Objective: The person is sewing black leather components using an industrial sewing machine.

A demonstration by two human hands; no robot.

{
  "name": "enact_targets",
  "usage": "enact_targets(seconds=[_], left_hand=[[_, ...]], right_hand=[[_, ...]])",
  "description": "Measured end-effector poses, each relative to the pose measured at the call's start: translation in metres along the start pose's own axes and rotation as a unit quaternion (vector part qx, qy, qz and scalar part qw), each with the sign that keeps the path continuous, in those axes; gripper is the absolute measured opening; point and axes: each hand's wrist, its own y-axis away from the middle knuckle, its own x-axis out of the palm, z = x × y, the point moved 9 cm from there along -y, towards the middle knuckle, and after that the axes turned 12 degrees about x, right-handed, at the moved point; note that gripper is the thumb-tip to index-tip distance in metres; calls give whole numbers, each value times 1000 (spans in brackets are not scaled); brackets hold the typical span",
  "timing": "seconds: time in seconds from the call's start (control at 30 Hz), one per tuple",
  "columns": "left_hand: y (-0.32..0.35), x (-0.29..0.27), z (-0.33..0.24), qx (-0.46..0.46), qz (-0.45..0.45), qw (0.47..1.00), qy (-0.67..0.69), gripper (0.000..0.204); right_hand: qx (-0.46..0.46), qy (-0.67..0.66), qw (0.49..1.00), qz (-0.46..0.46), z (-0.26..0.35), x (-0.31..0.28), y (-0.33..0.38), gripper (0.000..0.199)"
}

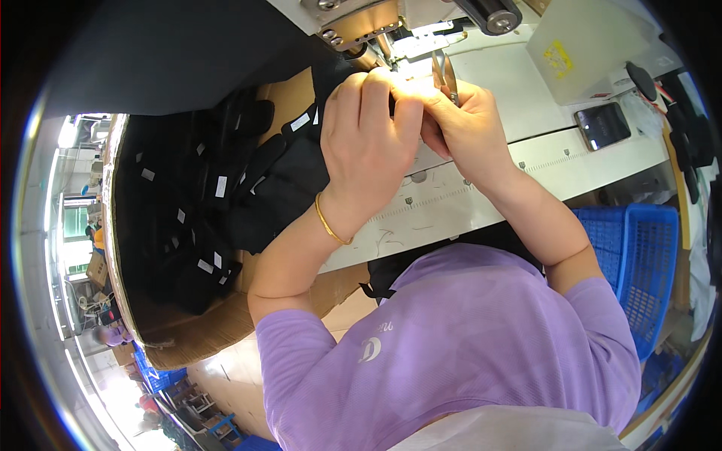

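My left hand (368, 139) is at the needle area of a sewing machine (368, 22), its fingers bent and pinched together. Glare from the lamp and the fingers themselves hide what lies between them. Black fabric (331, 83) extends left from beneath this hand. In my right hand (470, 124) is a pair of thread snips (445, 71), its two blades pointing up and slightly apart. The fingertips of both hands meet close under the machine head.
A cardboard box (188, 342) at the left holds black pieces with small white labels. On the white machine table (451, 203), marked with a ruler scale, lies a phone (603, 125) at the right. A blue plastic basket (647, 263) stands beyond my right elbow.
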Motion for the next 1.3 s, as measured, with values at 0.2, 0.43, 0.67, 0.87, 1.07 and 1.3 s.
enact_targets(seconds=[0.2, 0.43, 0.67, 0.87, 1.07, 1.3], left_hand=[[2, 2, 2, -10, -2, 1000, -10, 26], [11, -5, 5, -16, -29, 998, -53, 29], [15, 6, 13, -4, -18, 997, -73, 23], [55, 24, 62, -315, 180, 864, 349, 33], [106, 62, 29, -501, 195, 442, 718, 36], [108, 67, 10, -491, 233, 388, 744, 41]], right_hand=[[-4, 11, 1000, -9, -1, -3, -1, 32], [1, -26, 999, 38, -12, -1, 2, 27], [34, -14, 996, 87, -29, -1, 9, 33], [-28, 210, 977, 35, -23, -18, 24, 33], [-217, 465, 857, -51, -17, -16, 37, 25], [-229, 457, 859, 23, -24, -5, 35, 27]])
